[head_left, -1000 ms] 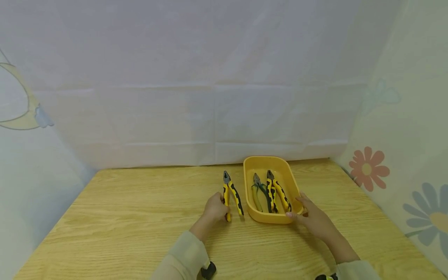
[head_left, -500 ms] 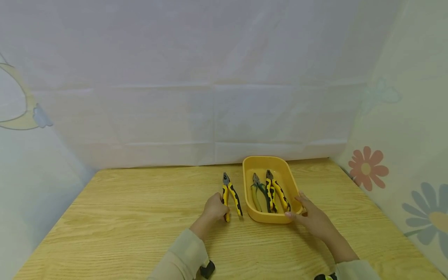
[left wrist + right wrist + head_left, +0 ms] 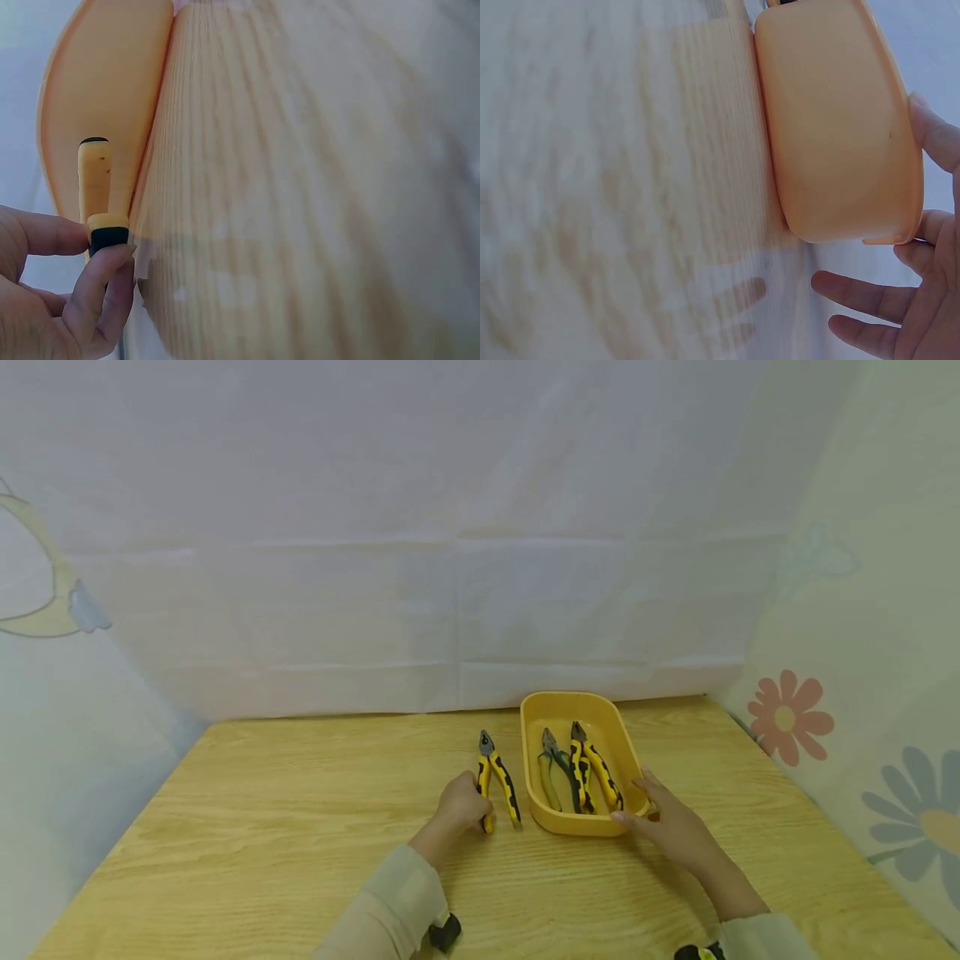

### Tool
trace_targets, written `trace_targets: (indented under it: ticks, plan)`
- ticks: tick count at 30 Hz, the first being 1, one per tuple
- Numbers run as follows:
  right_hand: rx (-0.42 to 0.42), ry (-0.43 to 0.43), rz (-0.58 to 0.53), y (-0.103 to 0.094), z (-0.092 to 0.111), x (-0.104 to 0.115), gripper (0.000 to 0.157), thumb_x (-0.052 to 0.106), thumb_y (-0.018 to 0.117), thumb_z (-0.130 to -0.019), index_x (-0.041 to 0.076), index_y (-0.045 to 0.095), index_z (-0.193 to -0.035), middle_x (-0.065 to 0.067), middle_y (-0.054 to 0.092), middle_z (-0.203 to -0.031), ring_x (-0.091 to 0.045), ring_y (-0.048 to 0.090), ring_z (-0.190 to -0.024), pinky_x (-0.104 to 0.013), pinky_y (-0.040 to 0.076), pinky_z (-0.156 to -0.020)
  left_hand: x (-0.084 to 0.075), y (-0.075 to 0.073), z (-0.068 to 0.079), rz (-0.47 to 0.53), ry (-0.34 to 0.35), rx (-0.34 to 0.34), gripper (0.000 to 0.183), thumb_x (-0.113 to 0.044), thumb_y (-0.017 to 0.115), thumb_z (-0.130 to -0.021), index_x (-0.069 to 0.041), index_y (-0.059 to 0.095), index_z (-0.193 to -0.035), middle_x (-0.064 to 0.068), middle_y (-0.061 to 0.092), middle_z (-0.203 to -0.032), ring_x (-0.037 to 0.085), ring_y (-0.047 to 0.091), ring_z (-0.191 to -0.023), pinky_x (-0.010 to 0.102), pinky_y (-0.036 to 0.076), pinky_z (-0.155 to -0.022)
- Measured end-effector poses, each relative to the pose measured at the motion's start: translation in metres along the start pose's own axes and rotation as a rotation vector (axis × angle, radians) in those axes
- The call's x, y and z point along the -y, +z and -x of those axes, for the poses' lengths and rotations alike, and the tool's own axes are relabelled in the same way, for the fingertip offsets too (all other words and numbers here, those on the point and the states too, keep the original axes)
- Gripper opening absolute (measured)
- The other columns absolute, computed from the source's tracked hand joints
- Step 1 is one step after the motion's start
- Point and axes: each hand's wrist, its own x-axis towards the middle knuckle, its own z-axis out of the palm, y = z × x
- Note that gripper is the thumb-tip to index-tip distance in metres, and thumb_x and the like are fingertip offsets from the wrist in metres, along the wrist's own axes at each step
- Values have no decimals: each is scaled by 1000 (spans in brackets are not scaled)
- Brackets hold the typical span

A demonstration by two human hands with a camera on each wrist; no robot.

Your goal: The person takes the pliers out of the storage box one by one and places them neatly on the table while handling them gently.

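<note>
My left hand [image 3: 461, 803] pinches the left handle of a pair of combination pliers [image 3: 487, 745] with yellow and black grips. The pliers' grey head points away from me, and their handles are spread. Close up in the left wrist view, thumb and fingers hold the handle's end [image 3: 108, 234]. To the right stands a yellow plastic tray [image 3: 579, 825]. My right hand [image 3: 675, 828] grips its near right corner, thumb on the rim; in the right wrist view two lower fingers [image 3: 866, 296] stretch out free. Inside the tray lie green-and-yellow pliers [image 3: 549, 781] and yellow-and-black pliers [image 3: 597, 767].
The wooden table [image 3: 285, 810] runs back to a white sheet [image 3: 360, 610]. The tray's far end is near that sheet. At the right a wall covering [image 3: 855, 635] with flower prints borders the table.
</note>
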Motion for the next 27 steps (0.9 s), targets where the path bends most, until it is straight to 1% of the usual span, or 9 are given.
trace_targets:
  ticks: [3,5,12,17,22,27]
  plan:
    - [-2,0,2,0,0,-1,78,50,53,-79,-2,28,-132,-19,8,-141,-44,39,-108,-56,35,-83,0,0,-1,-11,5,1,22,7,60,-68,3,47,-87,12,47,-73,20,50,-57,25,47,-43]
    - [-2,-2,3,1,0,-1,78,50,53,-79,-1,28,-132,-19,8,-141,-43,41,-106,-55,37,-82,0,1,-1,-10,4,7,22,7,59,-68,3,47,-87,12,47,-73,21,51,-57,25,48,-43]
    - [6,3,-2,-1,0,0,76,49,53,-79,1,28,-133,-19,8,-141,-39,47,-100,-47,45,-73,-2,1,-1,-12,1,17,21,7,59,-70,3,47,-86,12,47,-71,20,51,-54,25,48,-43]
    - [16,12,-2,-1,-1,1,77,50,52,-80,1,27,-133,-19,7,-141,-39,47,-99,-43,47,-68,-5,0,0,-12,-9,10,20,7,59,-69,4,48,-86,13,47,-71,20,52,-53,25,48,-43]
    - [17,17,3,-1,-2,-1,78,51,52,-79,1,26,-134,-18,7,-141,-39,47,-100,-41,48,-68,-6,0,2,-44,15,1,17,6,60,-69,3,49,-82,11,48,-70,19,52,-52,26,48,-43]
    - [5,-9,4,0,-1,-3,76,49,52,-80,0,27,-133,-18,8,-141,-37,48,-98,-43,47,-69,-6,0,3,-62,24,10,17,6,58,-69,3,49,-82,11,48,-69,18,52,-49,26,48,-42]
